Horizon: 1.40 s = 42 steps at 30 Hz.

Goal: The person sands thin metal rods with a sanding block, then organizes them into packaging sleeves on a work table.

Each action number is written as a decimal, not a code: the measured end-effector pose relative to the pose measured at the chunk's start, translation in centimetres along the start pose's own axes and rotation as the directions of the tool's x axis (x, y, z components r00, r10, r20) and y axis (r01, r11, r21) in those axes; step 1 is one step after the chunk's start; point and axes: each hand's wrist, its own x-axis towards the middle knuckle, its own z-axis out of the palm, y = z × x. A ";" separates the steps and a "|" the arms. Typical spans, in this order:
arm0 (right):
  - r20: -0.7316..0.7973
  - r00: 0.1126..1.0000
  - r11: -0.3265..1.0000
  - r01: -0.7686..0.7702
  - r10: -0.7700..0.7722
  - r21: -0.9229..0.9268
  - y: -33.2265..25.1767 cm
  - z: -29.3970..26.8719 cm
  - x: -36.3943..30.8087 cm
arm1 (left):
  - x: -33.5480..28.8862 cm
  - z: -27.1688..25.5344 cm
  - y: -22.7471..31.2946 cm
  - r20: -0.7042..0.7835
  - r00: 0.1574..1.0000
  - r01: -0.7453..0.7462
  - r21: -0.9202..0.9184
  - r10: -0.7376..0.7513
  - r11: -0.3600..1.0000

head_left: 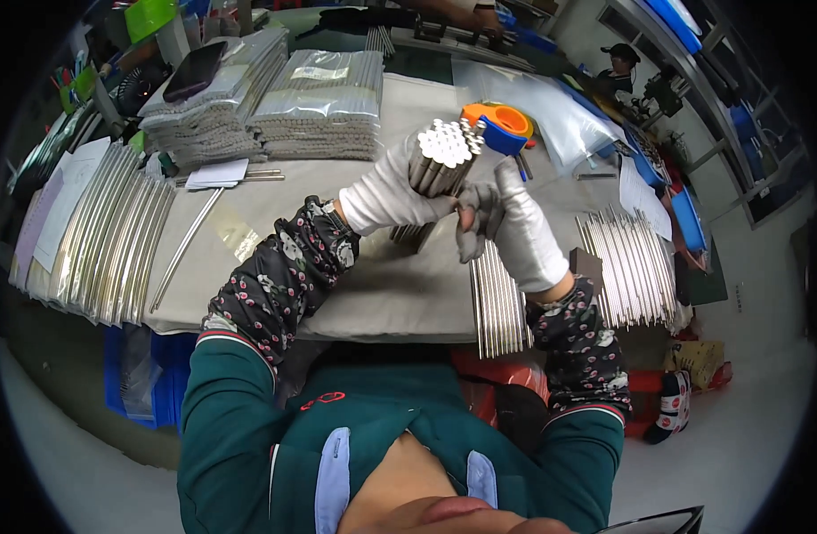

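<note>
My left hand (382, 198), in a white glove, is closed around a bundle of thin metal rods (441, 160). Their bright round ends face up toward me, and the lower part of the bundle shows beneath the hand. Close to the bundle's right side is my right hand (520, 222), gloved in white with grey-soiled fingers and one bare fingertip. Its thumb stands up apart from the bent fingers, with nothing visible between them. Below the right wrist, a row of metal rods (497, 303) lies across the table's front edge.
Another row of rods (629, 271) lies at the right, beside a dark block (586, 267). Orange and blue tape rolls (505, 129) sit beyond my hands. Bagged rod stacks (319, 102) and a phone (195, 71) are far left; wrapped rods (110, 236) lie nearer. A person (618, 67) is in the background.
</note>
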 end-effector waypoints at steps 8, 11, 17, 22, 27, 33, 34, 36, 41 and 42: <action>-0.050 0.985 0.934 0.140 -0.165 -0.330 9.5 2.4 6.7 | 0.4 -2.4 -2.1 0.042 0.986 0.164 -0.446 -0.162 0.880; -0.145 0.986 0.974 0.051 -0.085 -0.219 11.6 2.5 8.1 | 0.3 -1.3 -2.1 -0.147 0.940 0.219 -0.431 -0.308 0.875; 0.087 0.937 0.883 -0.347 0.337 0.316 9.2 6.3 1.2 | -1.8 -0.8 -2.2 -0.052 0.668 0.515 -0.687 -0.743 0.512; 0.081 0.870 0.787 -0.476 0.486 0.392 10.5 7.8 -1.4 | -6.3 1.4 -4.1 -0.145 0.489 0.649 -0.599 -0.860 0.469; 0.011 0.851 0.828 -0.515 0.526 0.221 10.7 8.7 -1.5 | -9.4 3.2 -4.7 -0.544 0.617 0.684 0.015 -0.568 0.729; 0.065 0.968 0.618 -0.103 0.244 -0.780 9.9 8.0 0.1 | -12.7 0.1 -6.3 -0.498 0.774 0.629 0.534 -0.391 0.566; 0.008 0.925 0.607 -0.243 0.379 -0.757 9.6 7.6 0.1 | -13.1 -0.4 -6.3 -0.524 0.785 0.611 0.572 -0.330 0.547; -0.079 0.888 0.568 -0.356 0.453 -0.742 9.3 6.8 -0.3 | -14.2 -2.3 -5.3 -0.454 0.764 0.639 0.431 -0.459 0.637; -0.038 0.995 0.310 -0.066 0.096 -0.948 10.1 4.2 -1.2 | -18.4 -7.3 -3.1 -0.156 0.780 0.623 0.290 -0.606 0.727; -0.072 0.992 0.283 -0.098 0.101 -0.954 10.1 4.0 -1.3 | -19.0 -7.9 -3.0 -0.092 0.867 0.476 0.443 -0.490 0.760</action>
